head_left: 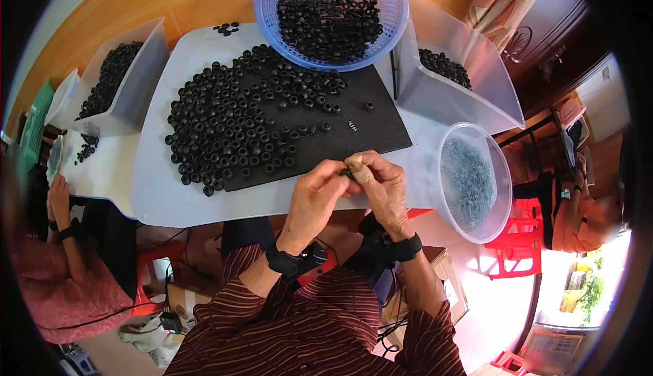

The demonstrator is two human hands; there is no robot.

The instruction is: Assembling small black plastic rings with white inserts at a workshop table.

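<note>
My left hand [312, 202] and my right hand [385, 189] meet just past the table's front edge. Both have their fingers pinched around a small black part [346, 172], mostly hidden by the fingertips. Pale tape or covers seem to wrap some right fingertips. Beyond the hands lies a dark mat [381, 121] with a small silvery coil spring [352, 125] on it. A broad heap of small black ring-shaped parts [228, 121] spreads over the mat's left side and the white table [153, 172]. One black ring [369, 106] sits apart at the right.
A blue perforated basket [264, 19] of black parts stands at the back. Clear bins [476, 114] flank the table, also holding black parts. On the right is a clear round tub [502, 213] of small silvery pieces. Other people sit left and right, near red stools [520, 243].
</note>
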